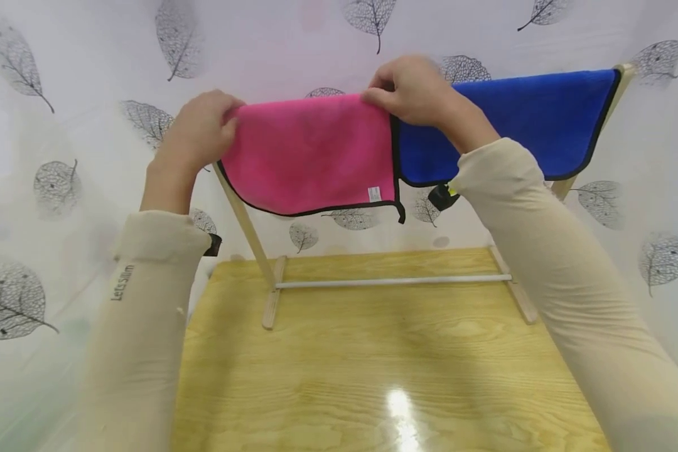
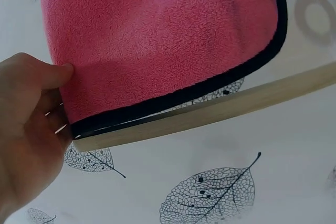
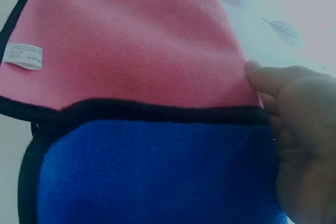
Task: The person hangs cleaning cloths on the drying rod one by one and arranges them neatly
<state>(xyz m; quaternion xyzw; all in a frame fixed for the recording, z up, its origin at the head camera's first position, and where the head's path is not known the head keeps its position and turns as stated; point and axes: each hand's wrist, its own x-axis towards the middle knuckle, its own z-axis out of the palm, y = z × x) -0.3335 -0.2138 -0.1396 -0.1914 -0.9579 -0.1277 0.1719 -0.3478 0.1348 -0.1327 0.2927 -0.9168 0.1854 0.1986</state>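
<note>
A pink towel with black edging hangs folded over the top of a wooden rack, a small white label near its lower right corner. My left hand pinches its upper left end, thumb on the front, beside the rack's side post. At the upper right end, my right hand pinches the towel's top fold, thumb in front. A blue towel, also edged in black, hangs right beside the pink one; in the right wrist view their black edges meet. The rack's top bar is hidden under both towels.
The rack stands on wooden feet on a wood-grain table. A white rod joins the feet low down. Behind hangs a white sheet printed with grey leaves.
</note>
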